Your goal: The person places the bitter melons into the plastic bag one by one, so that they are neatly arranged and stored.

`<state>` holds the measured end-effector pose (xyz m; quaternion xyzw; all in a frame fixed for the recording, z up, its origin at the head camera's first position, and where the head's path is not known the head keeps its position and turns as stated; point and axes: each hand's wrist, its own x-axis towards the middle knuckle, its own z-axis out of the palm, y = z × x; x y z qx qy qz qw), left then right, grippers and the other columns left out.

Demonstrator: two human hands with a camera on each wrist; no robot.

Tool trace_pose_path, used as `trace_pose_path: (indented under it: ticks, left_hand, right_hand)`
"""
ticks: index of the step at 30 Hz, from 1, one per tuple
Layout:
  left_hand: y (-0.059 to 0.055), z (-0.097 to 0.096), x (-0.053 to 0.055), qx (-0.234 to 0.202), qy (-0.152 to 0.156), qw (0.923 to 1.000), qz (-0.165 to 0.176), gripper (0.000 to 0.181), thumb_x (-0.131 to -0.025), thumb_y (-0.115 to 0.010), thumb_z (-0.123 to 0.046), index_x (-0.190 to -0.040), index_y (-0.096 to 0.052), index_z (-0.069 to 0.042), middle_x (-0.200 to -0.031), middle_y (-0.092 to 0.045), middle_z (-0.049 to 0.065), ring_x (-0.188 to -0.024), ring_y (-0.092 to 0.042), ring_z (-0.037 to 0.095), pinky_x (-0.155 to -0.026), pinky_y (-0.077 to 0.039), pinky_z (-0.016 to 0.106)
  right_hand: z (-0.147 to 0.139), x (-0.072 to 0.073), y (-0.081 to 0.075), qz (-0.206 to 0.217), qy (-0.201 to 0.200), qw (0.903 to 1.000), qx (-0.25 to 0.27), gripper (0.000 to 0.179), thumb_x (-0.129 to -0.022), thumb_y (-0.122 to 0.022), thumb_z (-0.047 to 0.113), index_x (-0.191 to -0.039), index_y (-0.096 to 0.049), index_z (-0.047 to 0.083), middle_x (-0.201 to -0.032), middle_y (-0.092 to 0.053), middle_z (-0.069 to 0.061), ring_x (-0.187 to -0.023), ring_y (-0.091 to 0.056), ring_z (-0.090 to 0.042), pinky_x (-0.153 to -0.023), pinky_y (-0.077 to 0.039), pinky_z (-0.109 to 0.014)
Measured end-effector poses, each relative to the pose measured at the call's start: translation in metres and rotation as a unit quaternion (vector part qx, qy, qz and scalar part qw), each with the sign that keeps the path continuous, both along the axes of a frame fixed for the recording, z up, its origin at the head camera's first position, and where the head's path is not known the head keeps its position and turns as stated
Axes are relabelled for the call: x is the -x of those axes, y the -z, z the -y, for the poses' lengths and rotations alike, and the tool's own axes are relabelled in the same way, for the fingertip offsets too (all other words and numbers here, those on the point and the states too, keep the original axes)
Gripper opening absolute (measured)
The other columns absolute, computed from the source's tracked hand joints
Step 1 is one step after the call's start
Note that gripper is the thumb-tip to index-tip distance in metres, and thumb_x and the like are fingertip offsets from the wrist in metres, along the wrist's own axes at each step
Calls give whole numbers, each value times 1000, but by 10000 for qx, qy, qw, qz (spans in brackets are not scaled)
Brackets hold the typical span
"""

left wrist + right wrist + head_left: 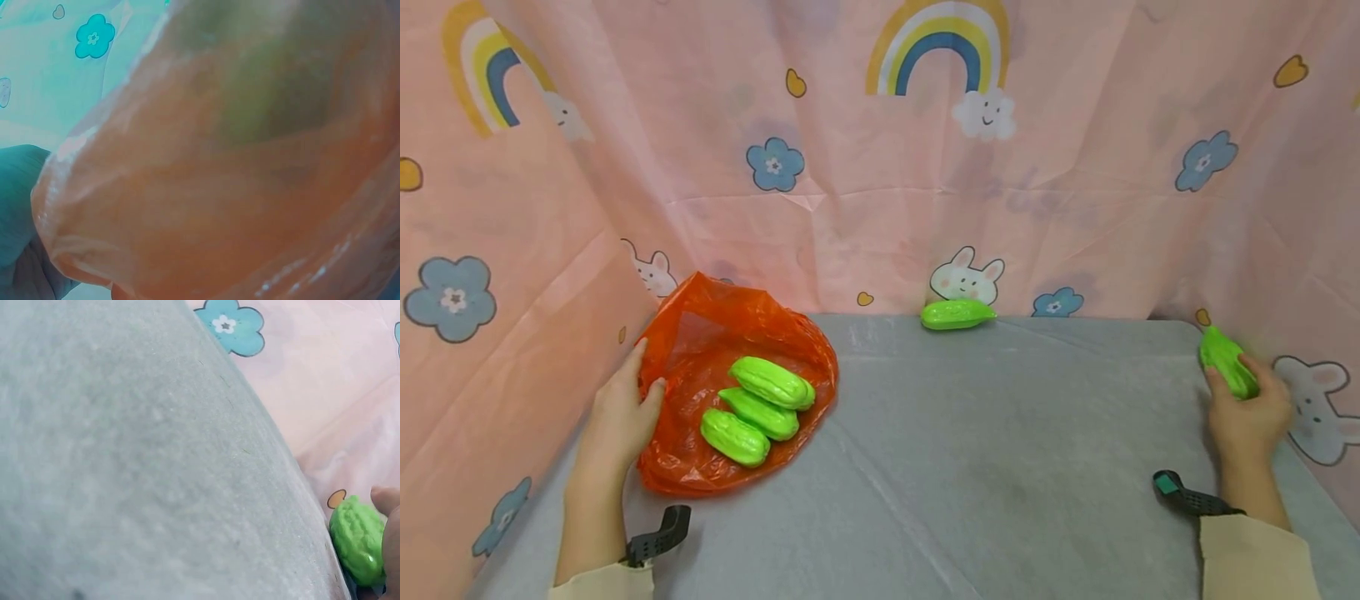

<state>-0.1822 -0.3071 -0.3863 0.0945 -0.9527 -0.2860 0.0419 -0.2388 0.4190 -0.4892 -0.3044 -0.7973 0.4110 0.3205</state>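
Note:
My left hand (617, 412) grips the left rim of an open orange-red plastic bag (681, 454), with the thumb over its edge. Inside the bag lie three bright green toy bitter melons (771, 382), side by side. In the left wrist view the crinkled bag (187, 206) fills most of the picture, and green shows dimly through it. Over at the table's far right corner, my right hand (1251, 412) holds another bitter melon (1222, 358) between thumb and fingers. Its bumpy skin shows in the right wrist view, where the bitter melon (357, 540) is close beside the table edge.
One more bitter melon (957, 314) lies at the back edge of the grey table (1000, 450), against the pink curtain (880, 225). The curtain, printed with rainbows, flowers and rabbits, encloses the back and both sides. Dark straps circle both wrists.

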Motion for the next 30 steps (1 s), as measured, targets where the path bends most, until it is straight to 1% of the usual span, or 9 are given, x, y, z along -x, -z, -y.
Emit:
trace_pose_path:
  ticks: [2,4,6,8,11,17,22,26,30]
  left_hand:
    - [0,-1,1,-8,8,10000,0,72,-106,-46,-23,-164,-5,-14,-160,-31,32,-138,-40,57,-104,-39,75]
    - [0,-1,1,-30,5,10000,23,72,-106,-46,-23,-164,-4,-14,-160,-30,31,-138,-40,56,-104,-39,74]
    - [-1,-2,1,-27,-1,10000,39,72,-106,-46,-22,-164,-4,-14,-160,-30,31,-138,-40,56,-104,-40,74]
    - [-1,-2,1,-35,-2,10000,58,72,-106,-46,-23,-164,-4,-15,-161,-30,31,-138,-40,56,-104,-40,74]
    - [-1,-2,1,-38,22,10000,76,73,-106,-46,-23,-164,-4,-15,-161,-29,31,-138,-40,56,-104,-40,74]
    - [-2,-1,-1,31,22,9999,95,72,-106,-45,-23,-164,-4,-14,-159,-29,33,-137,-39,58,-104,-38,75]
    - [-2,-1,0,117,40,9999,88,72,-106,-45,-25,-164,-4,-14,-159,-30,34,-137,-38,59,-104,-36,77]
    - [-1,-2,0,118,71,9999,103,72,-107,-45,-26,-164,-4,-15,-160,-29,32,-139,-37,58,-104,-36,77]
    - [-2,-2,0,78,64,9999,56,71,-107,-45,-24,-164,-4,-15,-160,-30,32,-139,-37,57,-104,-37,76]
  right_hand:
    - [0,0,0,45,-8,10000,31,49,-99,-61,24,-146,-55,16,-151,-52,-6,-145,-41,-24,-125,-29,-35]
    - [0,0,1,108,22,9999,86,47,-99,-59,23,-146,-56,18,-142,-55,5,-144,-42,-21,-124,-31,-33]
    - [0,0,1,179,60,9996,196,46,-100,-58,23,-146,-56,21,-133,-51,19,-142,-43,-19,-123,-32,-31]
    - [1,0,2,274,97,9991,314,46,-100,-57,22,-146,-56,23,-131,-46,25,-142,-42,-18,-123,-31,-30]
    - [1,-1,0,410,82,9980,471,48,-100,-57,23,-148,-54,25,-143,-53,12,-143,-42,-16,-124,-32,-29]
    - [5,1,-1,825,-78,9959,354,50,-100,-56,25,-150,-51,21,-157,-47,-9,-145,-44,-22,-122,-37,-35]
    - [10,2,0,911,-216,9951,307,50,-100,-55,24,-150,-50,18,-158,-45,-11,-147,-43,-27,-122,-37,-41]
    - [13,2,2,705,-276,9971,61,50,-99,-57,21,-148,-52,16,-154,-50,-11,-144,-47,-27,-121,-40,-36]
    - [18,1,2,590,-579,9962,-265,51,-97,-60,17,-148,-53,14,-151,-53,-12,-141,-50,-26,-114,-43,-22]
